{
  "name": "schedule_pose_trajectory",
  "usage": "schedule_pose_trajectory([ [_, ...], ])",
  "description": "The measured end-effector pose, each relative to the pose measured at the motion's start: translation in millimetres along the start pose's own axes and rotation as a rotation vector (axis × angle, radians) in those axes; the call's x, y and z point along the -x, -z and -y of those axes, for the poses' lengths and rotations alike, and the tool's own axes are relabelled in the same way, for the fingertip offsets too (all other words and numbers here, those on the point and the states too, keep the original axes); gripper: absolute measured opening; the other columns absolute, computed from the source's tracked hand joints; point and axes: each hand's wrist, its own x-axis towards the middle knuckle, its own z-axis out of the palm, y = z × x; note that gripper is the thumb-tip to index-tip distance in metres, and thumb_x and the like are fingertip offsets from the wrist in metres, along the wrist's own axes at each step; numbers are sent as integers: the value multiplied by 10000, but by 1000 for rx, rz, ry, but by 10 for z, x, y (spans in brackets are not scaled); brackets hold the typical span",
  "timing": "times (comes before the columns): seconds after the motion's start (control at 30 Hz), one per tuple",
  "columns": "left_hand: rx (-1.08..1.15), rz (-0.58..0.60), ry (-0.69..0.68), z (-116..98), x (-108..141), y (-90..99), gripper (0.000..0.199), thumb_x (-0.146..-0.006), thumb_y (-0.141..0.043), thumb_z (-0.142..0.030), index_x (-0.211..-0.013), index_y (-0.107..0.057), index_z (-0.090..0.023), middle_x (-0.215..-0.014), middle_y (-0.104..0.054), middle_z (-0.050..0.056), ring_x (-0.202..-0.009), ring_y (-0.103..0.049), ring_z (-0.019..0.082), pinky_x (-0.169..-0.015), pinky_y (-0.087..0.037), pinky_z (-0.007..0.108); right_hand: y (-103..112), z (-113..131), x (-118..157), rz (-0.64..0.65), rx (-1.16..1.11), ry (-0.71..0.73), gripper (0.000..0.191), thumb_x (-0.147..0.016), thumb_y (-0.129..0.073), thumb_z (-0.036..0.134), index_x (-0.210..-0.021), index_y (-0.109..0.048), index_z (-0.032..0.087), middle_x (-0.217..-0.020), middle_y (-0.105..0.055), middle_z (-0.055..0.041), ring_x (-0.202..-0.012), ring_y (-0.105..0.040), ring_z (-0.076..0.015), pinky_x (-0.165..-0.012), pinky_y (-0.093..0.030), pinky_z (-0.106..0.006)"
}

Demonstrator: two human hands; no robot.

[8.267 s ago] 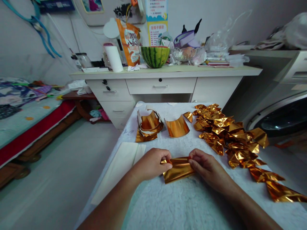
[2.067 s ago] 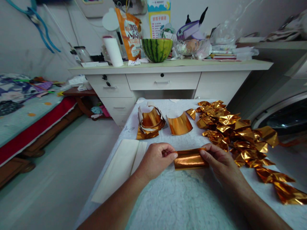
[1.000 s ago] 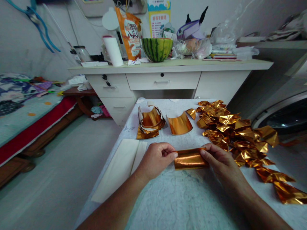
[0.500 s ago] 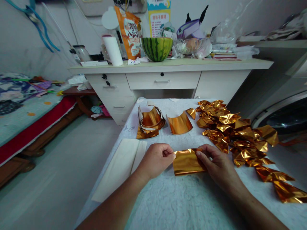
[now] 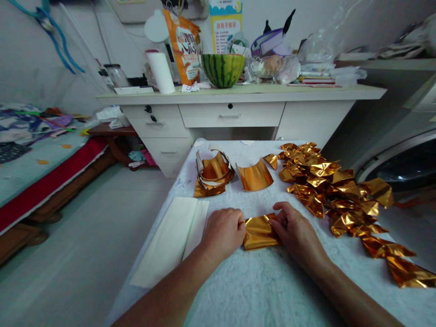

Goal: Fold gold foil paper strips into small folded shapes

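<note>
A small sheet of shiny gold foil paper [image 5: 260, 234] lies flat between my hands just over the cloth-covered table. My left hand [image 5: 225, 229] is closed on its left edge, fingers curled in. At the right end, my right hand [image 5: 296, 231] grips the foil between thumb and fingers, with the index finger raised. Beyond them are a curved gold foil sheet [image 5: 255, 176] and a curled stack of gold foil sheets [image 5: 214, 170]. Folded gold foil pieces [image 5: 323, 181] are heaped along the right side.
White paper sheets [image 5: 166, 240] lie at the table's left. Behind stands a white desk [image 5: 235, 94] bearing a watermelon half [image 5: 223, 70], an orange snack bag [image 5: 185, 50] and a paper roll [image 5: 160, 71]. A washing machine [image 5: 405, 154] is at the right, a bed [image 5: 41, 168] at the left.
My right hand has shifted left along the foil, its index finger lifting. The left hand's fingers have curled tighter at the left edge, and less of the foil shows.
</note>
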Motion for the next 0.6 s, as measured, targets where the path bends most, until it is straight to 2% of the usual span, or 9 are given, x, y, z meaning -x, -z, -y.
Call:
schedule_pose_trajectory([
  [0.17, -39, 13, 2, -15, 12, -23, 76, -785, -543, -141, -751, -574, -202, -720, -618, 5, -703, -559, 172, -648, -343, 276, -22, -17, 1, -12, 79, 26, 191, -815, -551, 261, -997, -559, 201, -689, -581, -9, -657, -546, -197, -603, -384, -292],
  [0.3, -18, -113, -47, -38, 26, -15, 181, -770, -586, -124, -926, -541, -206, -915, -605, 31, -886, -540, 206, -773, -387, 311, -20, -23, -4, 3, 135, 22, 133, -820, -559, 258, -943, -558, 207, -703, -566, -18, -652, -531, -197, -606, -380, -297],
  [0.37, -15, -135, -117, -44, 26, -15, 177, -785, -574, -101, -921, -552, -212, -970, -583, 33, -946, -509, 211, -816, -381, 323, -16, -30, -10, 2, 148, 36, 93, -821, -568, 261, -897, -552, 209, -731, -566, -29, -682, -530, -205, -617, -386, -304],
  [0.5, 0, -11, -269, -32, 5, -42, 179, -839, -509, -64, -786, -596, -211, -853, -582, 12, -873, -498, 189, -766, -364, 307, 6, -11, -21, -18, 138, 140, 12, -837, -551, 215, -841, -551, 203, -833, -574, -58, -791, -528, -221, -701, -410, -333],
  [0.6, 11, 59, -313, -16, -12, -59, 216, -844, -479, -48, -762, -609, -200, -812, -582, 13, -830, -505, 176, -747, -364, 305, 27, 28, -29, 77, 105, 208, 159, -888, -453, 150, -795, -574, 197, -814, -570, -56, -776, -521, -203, -700, -409, -326],
])
